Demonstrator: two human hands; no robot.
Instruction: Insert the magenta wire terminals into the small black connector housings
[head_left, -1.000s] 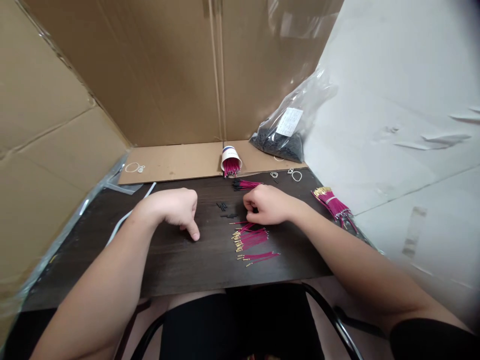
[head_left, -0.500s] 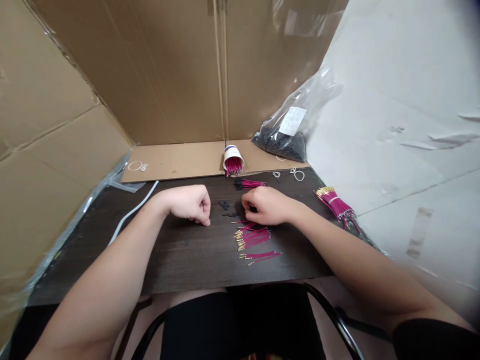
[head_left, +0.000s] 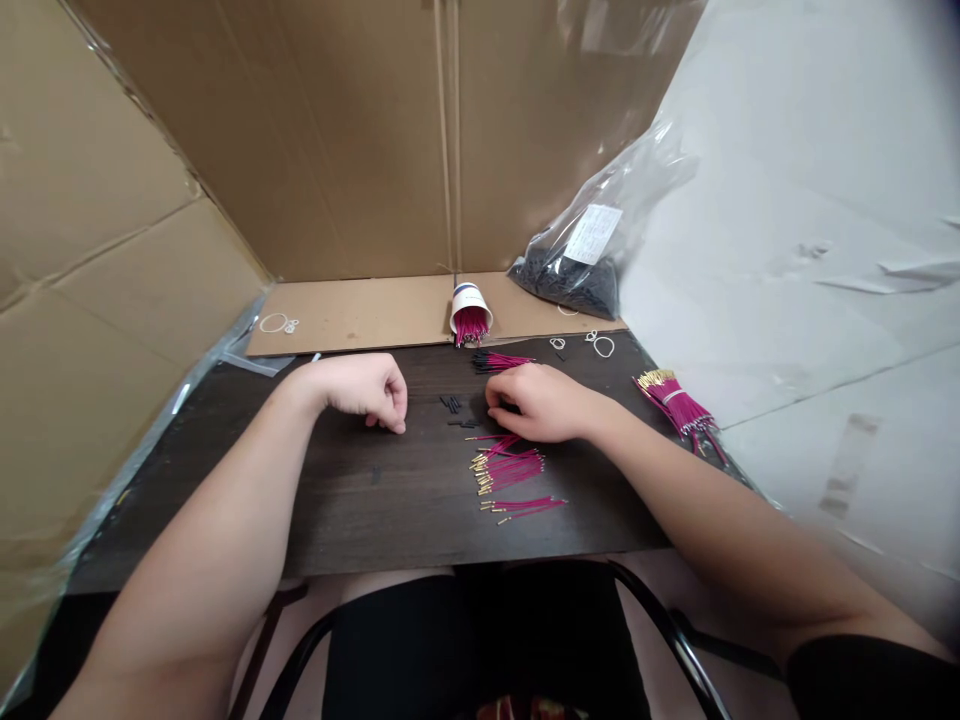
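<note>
Under the right hand (head_left: pixel 541 401), its fingertips' hold stays hidden.

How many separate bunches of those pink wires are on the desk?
5: one in the tipped paper cup, one before it, a banded bundle far right, a loose pile by the right hand, a small group nearest. More may be hidden under that hand.

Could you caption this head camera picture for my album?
Two bare hands, left hand and right hand, rest on a dark table beside magenta wires.
</note>
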